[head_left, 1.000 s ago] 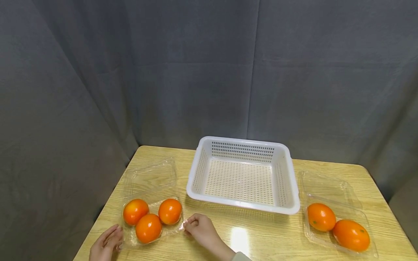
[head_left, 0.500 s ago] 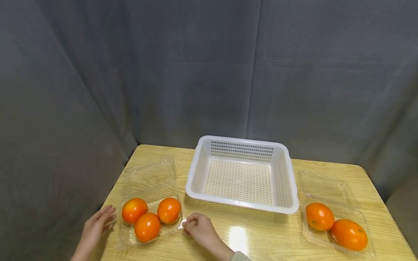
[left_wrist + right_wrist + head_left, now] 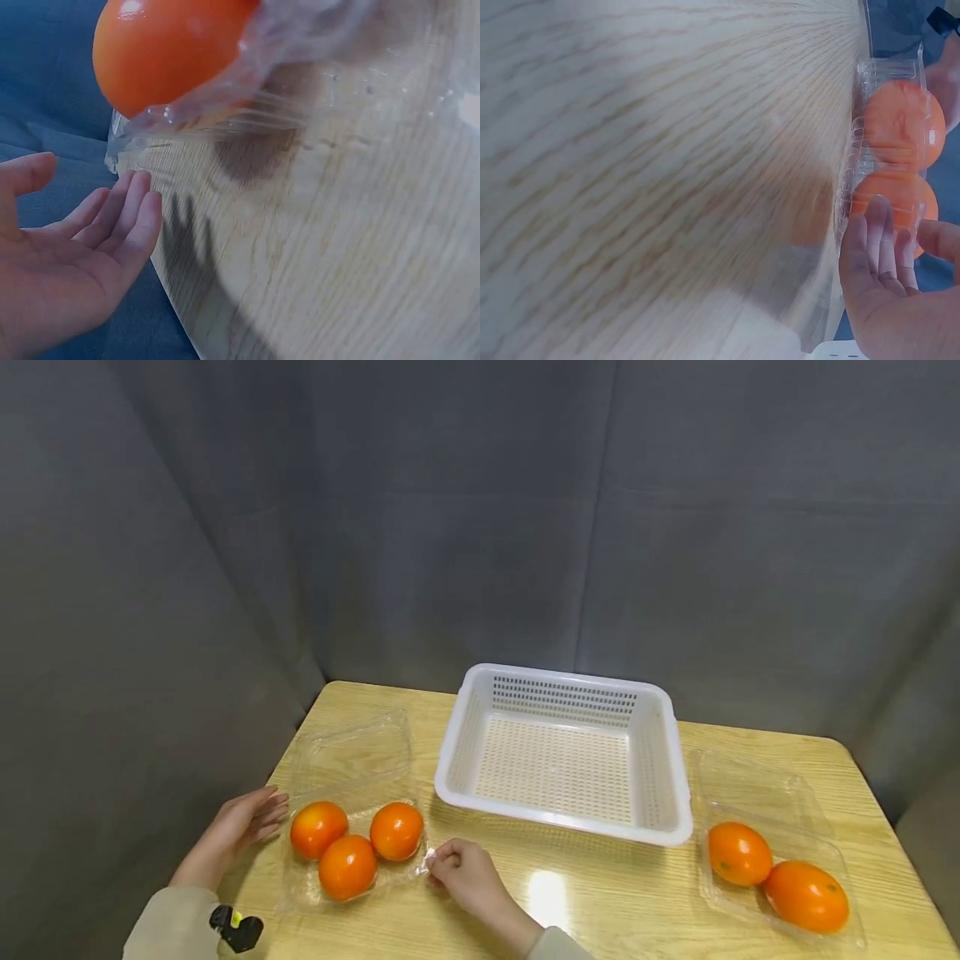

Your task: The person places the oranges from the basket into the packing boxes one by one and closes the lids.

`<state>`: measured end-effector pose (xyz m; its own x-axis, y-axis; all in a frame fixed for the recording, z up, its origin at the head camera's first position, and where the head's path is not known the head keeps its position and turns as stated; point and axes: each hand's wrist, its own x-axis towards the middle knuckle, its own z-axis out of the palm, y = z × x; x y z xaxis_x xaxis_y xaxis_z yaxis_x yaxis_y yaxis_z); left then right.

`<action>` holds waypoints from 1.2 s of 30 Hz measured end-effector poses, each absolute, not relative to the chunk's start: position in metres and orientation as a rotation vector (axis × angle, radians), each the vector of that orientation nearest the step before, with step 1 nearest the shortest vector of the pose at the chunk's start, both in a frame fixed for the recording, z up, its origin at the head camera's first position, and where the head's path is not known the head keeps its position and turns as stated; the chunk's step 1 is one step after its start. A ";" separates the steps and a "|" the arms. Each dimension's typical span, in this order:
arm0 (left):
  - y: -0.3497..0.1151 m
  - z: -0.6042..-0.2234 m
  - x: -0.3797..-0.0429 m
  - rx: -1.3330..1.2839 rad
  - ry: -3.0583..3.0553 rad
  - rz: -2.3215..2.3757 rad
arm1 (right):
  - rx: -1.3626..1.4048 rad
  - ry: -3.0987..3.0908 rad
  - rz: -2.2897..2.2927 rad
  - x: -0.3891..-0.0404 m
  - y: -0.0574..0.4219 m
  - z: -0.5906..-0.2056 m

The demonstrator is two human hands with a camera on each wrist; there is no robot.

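A clear plastic clamshell box (image 3: 352, 758) lies unfolded at the table's left, its lid laid back toward the far side. Its near half holds three glossy orange-red round fruits (image 3: 348, 867). My right hand (image 3: 468, 878) pinches the box's right edge between thumb and fingers; in the right wrist view its fingers (image 3: 881, 240) overlap the box wall. My left hand (image 3: 243, 821) hovers off the box's left side, fingers extended and slightly bent, holding nothing. In the left wrist view that hand's palm (image 3: 67, 277) faces the box, below one orange fruit (image 3: 169, 52).
A white perforated basket (image 3: 558, 818) with nothing inside stands at the back middle. On the right, another unfolded clear box (image 3: 757, 789) holds two orange fruits (image 3: 806, 896) with small green marks. A grey curtain (image 3: 450, 527) hangs behind the wooden table (image 3: 637, 902).
My left hand has let go of the box's near left corner and moved out and up along its left side. My right hand has stayed at the right edge.
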<state>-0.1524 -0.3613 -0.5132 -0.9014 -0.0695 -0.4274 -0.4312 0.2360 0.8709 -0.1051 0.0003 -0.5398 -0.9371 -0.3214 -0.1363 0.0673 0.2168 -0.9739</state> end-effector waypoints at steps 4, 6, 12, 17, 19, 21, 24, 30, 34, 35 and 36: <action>-0.353 -0.514 -0.166 -0.470 2.159 1.747 | -0.226 2.190 -1.780 -0.105 0.005 -0.539; -0.348 -0.514 -0.170 -0.473 2.127 1.766 | -0.214 2.195 -1.785 -0.104 0.007 -0.540; -0.335 -0.511 -0.181 -0.552 2.101 1.783 | -0.208 2.198 -1.790 -0.104 0.012 -0.543; -0.333 -0.511 -0.186 -0.582 2.115 1.753 | -0.214 2.174 -1.804 -0.105 0.013 -0.544; -0.334 -0.511 -0.186 -0.580 2.105 1.747 | -0.218 2.159 -1.811 -0.105 0.012 -0.545; -0.335 -0.511 -0.186 -0.572 2.098 1.731 | -0.218 2.150 -1.810 -0.105 0.011 -0.545; -0.336 -0.511 -0.186 -0.583 2.083 1.728 | -0.214 2.129 -1.818 -0.105 0.009 -0.544; -0.340 -0.510 -0.182 -0.610 2.093 1.765 | -0.216 2.095 -1.845 -0.104 0.003 -0.542; -0.345 -0.507 -0.178 -0.623 2.092 1.824 | -0.217 2.108 -1.828 -0.105 0.000 -0.542; -0.346 -0.507 -0.177 -0.619 2.090 1.842 | -0.219 2.110 -1.824 -0.105 -0.001 -0.542; -0.347 -0.506 -0.176 -0.620 2.078 1.871 | -0.224 2.110 -1.826 -0.105 -0.002 -0.543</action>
